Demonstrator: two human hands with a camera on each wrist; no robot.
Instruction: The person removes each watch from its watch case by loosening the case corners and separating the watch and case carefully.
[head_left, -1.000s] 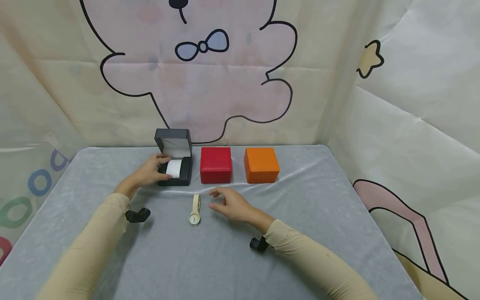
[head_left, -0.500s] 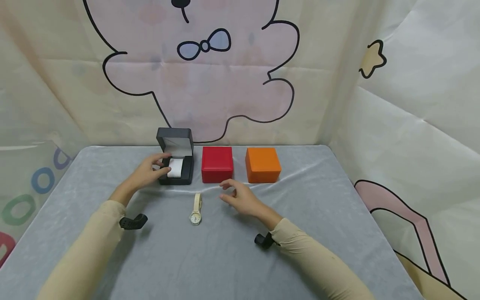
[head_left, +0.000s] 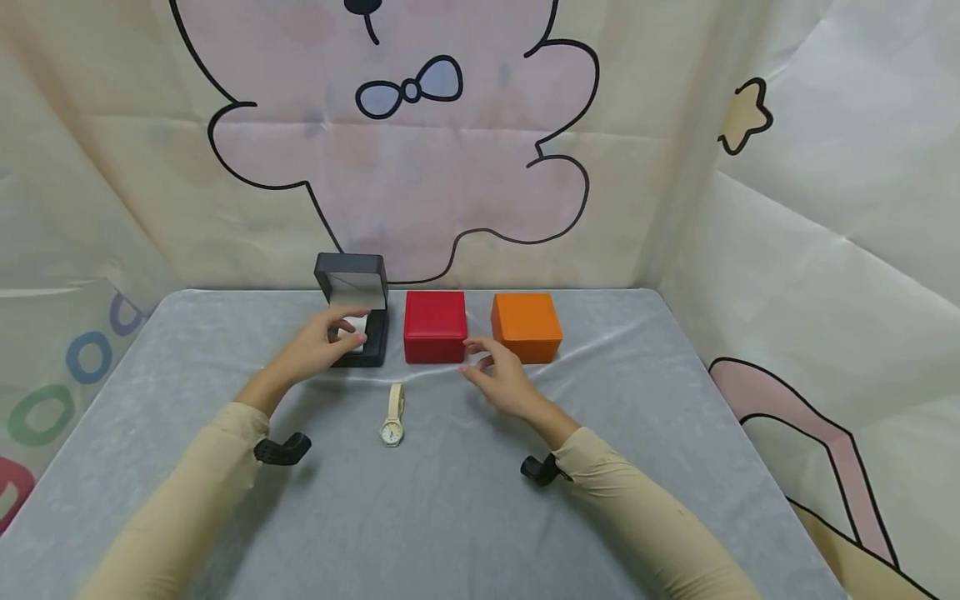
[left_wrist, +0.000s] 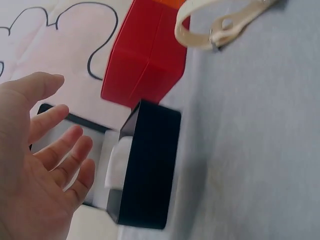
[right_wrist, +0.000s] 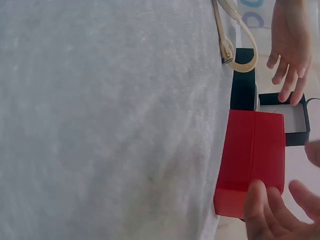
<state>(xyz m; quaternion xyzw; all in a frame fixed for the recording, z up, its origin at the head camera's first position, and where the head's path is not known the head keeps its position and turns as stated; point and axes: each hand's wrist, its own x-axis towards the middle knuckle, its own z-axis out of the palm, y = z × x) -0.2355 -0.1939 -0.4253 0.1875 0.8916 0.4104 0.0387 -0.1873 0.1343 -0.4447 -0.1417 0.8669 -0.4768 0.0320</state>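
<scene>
My left hand [head_left: 309,348] hovers over the open black box [head_left: 379,337], fingers loosely bent and nothing held. A white cushion [left_wrist: 119,162] sits inside the box, partly covered by the fingers in the head view. The box's lid stands raised at the back, its inside pale grey. My right hand [head_left: 506,386] is at the front right corner of the closed red box [head_left: 435,327], fingers apart and slightly curved, holding nothing. Between the hands, nearer the front, lies a cream-strapped wristwatch [head_left: 393,417] with its strap buckled in a loop.
A closed orange box [head_left: 527,327] stands to the right of the red one, all three boxes in a row. A grey cloth [head_left: 420,517] covers the table. Behind it hangs a cream curtain [head_left: 637,92] with cartoon outlines.
My left hand has come off the black box's left side and shifted right above the cushion. My right hand has moved right and farther back, from beside the watch to the red box's corner.
</scene>
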